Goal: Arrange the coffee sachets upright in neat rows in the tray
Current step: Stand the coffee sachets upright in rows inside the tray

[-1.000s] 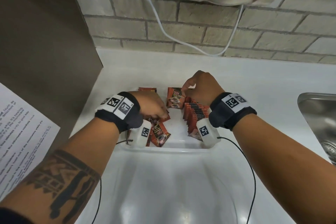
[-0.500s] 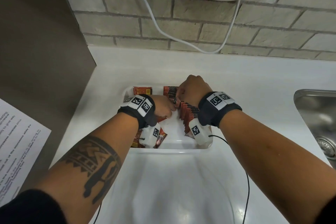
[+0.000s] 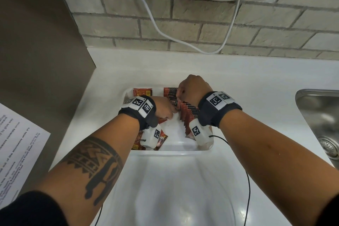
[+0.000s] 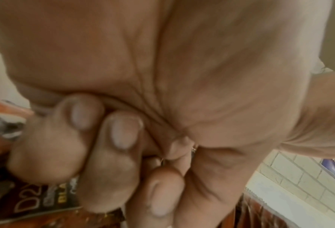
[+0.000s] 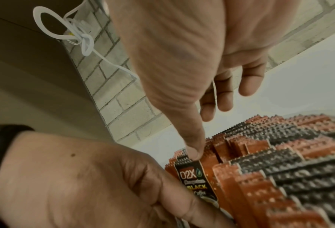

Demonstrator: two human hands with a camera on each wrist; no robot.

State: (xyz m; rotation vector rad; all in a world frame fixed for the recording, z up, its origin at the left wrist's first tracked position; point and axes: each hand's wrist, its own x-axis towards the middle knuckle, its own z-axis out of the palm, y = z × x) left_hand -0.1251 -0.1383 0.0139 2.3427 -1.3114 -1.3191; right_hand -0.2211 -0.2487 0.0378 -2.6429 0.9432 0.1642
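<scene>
A: What lies nearest the viewer?
B: The white tray [image 3: 170,152] on the counter [image 3: 256,82], with loose sachets [image 3: 162,138] lying flat at its near left corner.

A: And the hands?
B: The left hand [image 3: 163,108], fingers curled, pinches one coffee sachet [image 5: 196,179], upright beside the standing row [image 3: 189,113] along the tray's right side. The right hand [image 3: 192,88] sets its thumb tip on that sachet's top edge, the other fingers relaxed.

A: Farther back?
B: More sachets [image 3: 142,91] stand against the far wall; beyond, a brick wall [image 3: 201,29] and a white cable [image 3: 156,25].
</scene>
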